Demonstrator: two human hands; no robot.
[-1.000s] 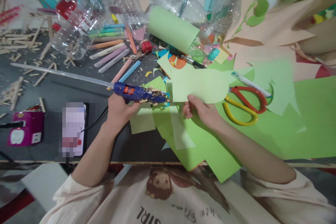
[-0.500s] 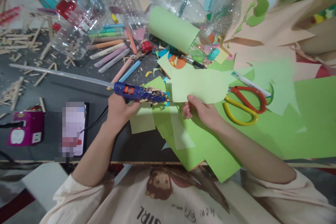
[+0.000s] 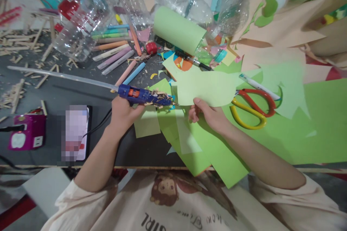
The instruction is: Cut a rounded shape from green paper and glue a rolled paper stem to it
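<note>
My left hand point(image 3: 123, 113) is wrapped round a blue glue gun point(image 3: 132, 94), its nozzle pointing right and crusted with wood bits. A long clear glue stick point(image 3: 62, 76) sticks out of its back end. The nozzle tip is at the left edge of a pale green paper piece point(image 3: 207, 86); whether they touch I cannot tell. My right hand point(image 3: 207, 113) pinches the lower edge of that paper between thumb and fingers. Just right of the paper lie scissors with one red and one yellow handle point(image 3: 248, 118). Green paper sheets point(image 3: 292, 140) lie underneath.
Clear plastic bottles point(image 3: 81, 29) crowd the back, near a green paper-wrapped bottle point(image 3: 179, 30). Coloured pens point(image 3: 116, 57), a black marker point(image 3: 193, 60) and wood sticks point(image 3: 16, 41) are scattered about. A phone point(image 3: 77, 133) and a purple box point(image 3: 27, 132) lie at left.
The glue stick's far end has shifted very slightly left. Otherwise both hands, the glue gun and the paper look the same.
</note>
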